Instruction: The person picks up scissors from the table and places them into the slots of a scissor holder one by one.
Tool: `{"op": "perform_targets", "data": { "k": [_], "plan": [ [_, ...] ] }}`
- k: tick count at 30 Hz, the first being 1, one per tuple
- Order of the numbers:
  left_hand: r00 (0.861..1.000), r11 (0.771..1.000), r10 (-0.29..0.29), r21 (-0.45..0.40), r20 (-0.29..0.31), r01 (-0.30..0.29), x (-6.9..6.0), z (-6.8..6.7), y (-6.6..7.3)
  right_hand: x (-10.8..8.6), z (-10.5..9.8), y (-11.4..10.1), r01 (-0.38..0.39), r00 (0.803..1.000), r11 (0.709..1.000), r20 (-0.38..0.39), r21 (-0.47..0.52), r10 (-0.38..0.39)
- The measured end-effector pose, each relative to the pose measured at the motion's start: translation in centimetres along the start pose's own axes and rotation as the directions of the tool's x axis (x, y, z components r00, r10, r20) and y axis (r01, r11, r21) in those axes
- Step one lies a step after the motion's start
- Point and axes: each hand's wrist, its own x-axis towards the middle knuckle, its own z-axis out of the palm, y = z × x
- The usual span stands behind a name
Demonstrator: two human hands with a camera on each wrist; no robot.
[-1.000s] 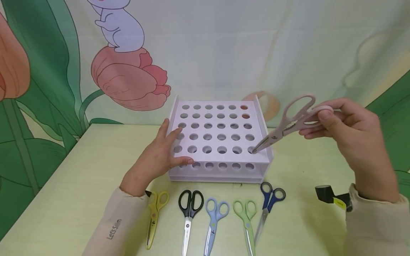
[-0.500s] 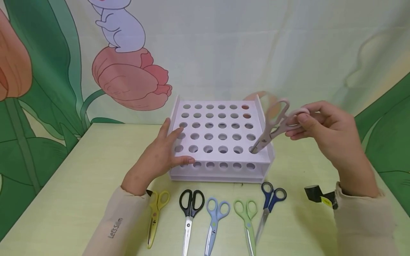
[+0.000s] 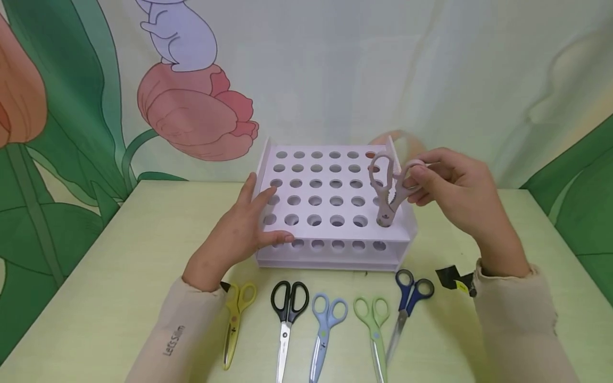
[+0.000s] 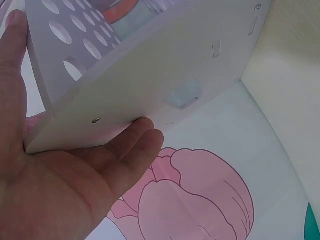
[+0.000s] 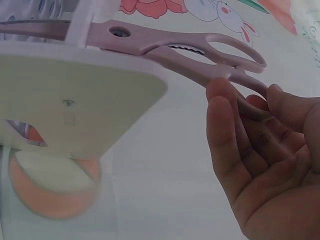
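Note:
In the head view my right hand pinches one handle loop of pale pink scissors. Their blades point down into the front right hole of a white rack; the tips are hidden inside. The handle loops are spread apart. In the right wrist view, thumb and fingertips meet on the lower loop of the scissors, above the side panel. My left hand holds the rack at its left side, thumb along the front edge. In the left wrist view, fingers lie against the outer face of the side panel.
Along the table's front lie yellow scissors, black-handled scissors, light blue scissors, green scissors and navy-handled scissors. A black strap piece shows beside the right sleeve. A printed curtain hangs behind the rack.
My right hand has moved left, bringing the pink scissors more upright and deeper into the rack's front right hole. The left hand has stayed on the rack.

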Motion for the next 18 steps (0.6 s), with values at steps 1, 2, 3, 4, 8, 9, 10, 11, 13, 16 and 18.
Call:
{"op": "perform_targets", "data": {
  "k": [1, 2, 3, 4, 8, 9, 10, 11, 13, 16, 18],
  "plan": [
    [1.000, 1.000, 0.003, 0.000, -0.002, -0.003, 0.0, 0.0, 0.0, 0.0, 0.1, 0.1, -0.010, 1.000, 1.000, 0.006, -0.010, 0.010],
    [1.000, 1.000, 0.002, 0.000, -0.003, -0.002, 0.0, 0.0, 0.1, 0.1, 0.2, 0.2, -0.018, 1.000, 1.000, 0.010, -0.020, 0.018],
    [1.000, 1.000, 0.004, -0.002, -0.004, -0.004, 0.0, 0.0, 0.1, 0.1, 0.2, 0.3, -0.024, 1.000, 0.999, 0.015, -0.028, 0.024],
    [1.000, 1.000, 0.003, -0.003, -0.005, -0.003, 0.0, 0.0, 0.2, 0.1, 0.2, 0.4, -0.029, 0.999, 0.999, 0.019, -0.032, 0.030],
    [1.000, 1.000, -0.002, 0.002, -0.002, 0.002, 0.1, -0.2, 0.4, 0.1, 0.0, 0.8, -0.039, 0.999, 0.999, 0.035, -0.035, 0.040],
    [1.000, 1.000, -0.003, 0.003, -0.002, 0.003, 0.1, -0.2, 0.4, 0.1, -0.1, 0.9, -0.041, 0.998, 0.999, 0.038, -0.036, 0.042],
    [1.000, 1.000, -0.005, 0.005, -0.002, 0.005, 0.1, -0.2, 0.5, 0.1, -0.1, 1.0, -0.043, 0.998, 0.998, 0.040, -0.038, 0.045],
    [1.000, 1.000, -0.007, 0.007, -0.001, 0.007, 0.1, -0.2, 0.5, 0.1, -0.2, 1.1, -0.044, 0.998, 0.998, 0.042, -0.041, 0.046],
    [1.000, 1.000, -0.008, 0.010, -0.004, 0.008, 0.1, -0.2, 0.5, 0.2, -0.1, 1.2, -0.046, 0.998, 0.998, 0.043, -0.041, 0.048],
    [1.000, 1.000, -0.010, 0.009, -0.003, 0.010, 0.0, -0.1, 0.4, 0.2, 0.1, 1.3, -0.050, 0.998, 0.998, 0.041, -0.034, 0.052],
    [1.000, 1.000, -0.014, 0.009, -0.003, 0.014, 0.0, -0.1, 0.4, 0.2, 0.3, 1.4, -0.053, 0.998, 0.998, 0.041, -0.031, 0.054]
  ]
}}
